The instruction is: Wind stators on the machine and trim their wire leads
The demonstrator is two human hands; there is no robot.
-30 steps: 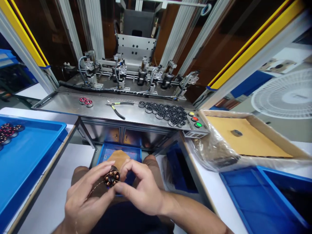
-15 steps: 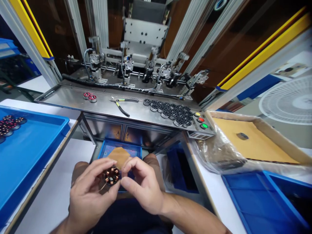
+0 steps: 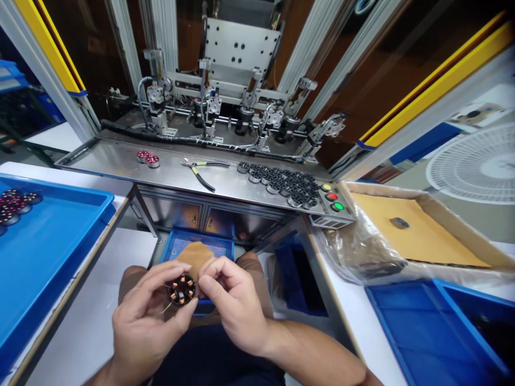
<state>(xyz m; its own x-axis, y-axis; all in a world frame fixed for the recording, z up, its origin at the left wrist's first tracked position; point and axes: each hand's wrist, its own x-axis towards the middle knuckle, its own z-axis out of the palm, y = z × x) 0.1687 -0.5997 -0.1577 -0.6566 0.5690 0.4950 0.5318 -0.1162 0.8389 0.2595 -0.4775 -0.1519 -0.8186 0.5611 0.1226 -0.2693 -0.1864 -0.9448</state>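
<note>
In the head view, a coil ring is held between the thumb and fingers of the left hand. The right hand is pinched narrow just beside it; whether a wire is gripped cannot be told. Beyond the hands, cutters are laid between red rings and black rings. A blue tray is placed left of them.

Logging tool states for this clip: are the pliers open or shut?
Open. The pliers lie on the metal bench with their two handles spread wide apart.
</note>
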